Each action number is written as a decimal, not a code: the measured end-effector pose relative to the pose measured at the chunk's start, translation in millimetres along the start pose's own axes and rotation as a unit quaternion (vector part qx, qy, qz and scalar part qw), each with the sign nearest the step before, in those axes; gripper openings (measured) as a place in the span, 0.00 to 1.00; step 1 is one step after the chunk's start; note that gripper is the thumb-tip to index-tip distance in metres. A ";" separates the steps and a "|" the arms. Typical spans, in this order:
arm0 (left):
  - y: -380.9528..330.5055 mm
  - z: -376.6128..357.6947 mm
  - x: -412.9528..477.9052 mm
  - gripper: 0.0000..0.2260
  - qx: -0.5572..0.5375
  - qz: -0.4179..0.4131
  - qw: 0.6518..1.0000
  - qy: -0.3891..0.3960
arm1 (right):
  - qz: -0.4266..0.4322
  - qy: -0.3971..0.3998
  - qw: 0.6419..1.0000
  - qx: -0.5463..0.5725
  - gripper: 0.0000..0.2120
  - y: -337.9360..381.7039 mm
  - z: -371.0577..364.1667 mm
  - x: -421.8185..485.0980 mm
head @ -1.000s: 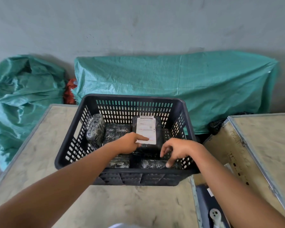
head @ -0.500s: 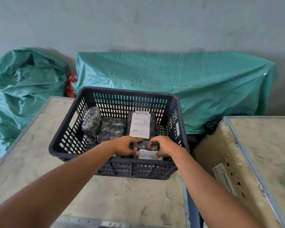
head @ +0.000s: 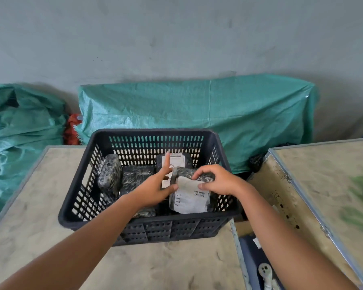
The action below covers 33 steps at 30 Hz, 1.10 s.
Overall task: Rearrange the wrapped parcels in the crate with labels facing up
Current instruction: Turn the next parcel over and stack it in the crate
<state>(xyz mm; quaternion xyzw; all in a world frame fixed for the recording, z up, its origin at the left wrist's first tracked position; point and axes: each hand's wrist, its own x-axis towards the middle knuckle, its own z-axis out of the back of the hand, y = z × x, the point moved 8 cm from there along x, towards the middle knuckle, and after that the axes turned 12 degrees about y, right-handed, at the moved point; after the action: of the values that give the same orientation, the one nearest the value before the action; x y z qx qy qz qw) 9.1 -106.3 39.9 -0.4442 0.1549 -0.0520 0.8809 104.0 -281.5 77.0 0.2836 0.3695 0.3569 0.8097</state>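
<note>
Gripping parcel (head: 190,193) w/ both hands

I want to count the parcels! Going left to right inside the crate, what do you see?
Upright parcel → flat dark parcel → left hand → parcel with white label, held by both hands → right hand.

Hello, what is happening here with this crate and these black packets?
A person is sorting wrapped parcels inside a dark plastic crate on a table. Both hands, the left hand and the right hand, hold one parcel at the near right of the crate, tilted so its white label faces the camera. Another labelled parcel lies at the back. The parcels on the left show no label.
</note>
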 end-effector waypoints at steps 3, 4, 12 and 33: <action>-20.9 10.4 1.6 0.47 0.058 -0.056 0.997 0.000 | 0.033 -0.019 0.999 0.019 0.15 17.0 33.9 -6.2; -24.0 14.7 3.0 0.48 0.075 -0.061 0.995 0.000 | 0.039 -0.022 0.999 0.028 0.15 21.2 44.8 -6.4; -35.0 51.0 20.1 0.45 0.062 -0.066 0.995 -0.039 | 0.086 -0.076 0.987 0.112 0.14 43.5 104.8 19.3; 50.2 34.7 54.3 0.40 -0.116 0.132 0.983 -0.043 | -0.006 -0.038 0.992 0.123 0.45 -39.6 -8.2 109.6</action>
<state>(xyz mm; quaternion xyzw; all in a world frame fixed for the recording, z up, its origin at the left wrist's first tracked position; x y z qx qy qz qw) 69.3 -62.1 6.8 -0.5209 0.1795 0.1024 0.8282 163.8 -216.7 0.3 0.3917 0.3815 0.2930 0.7844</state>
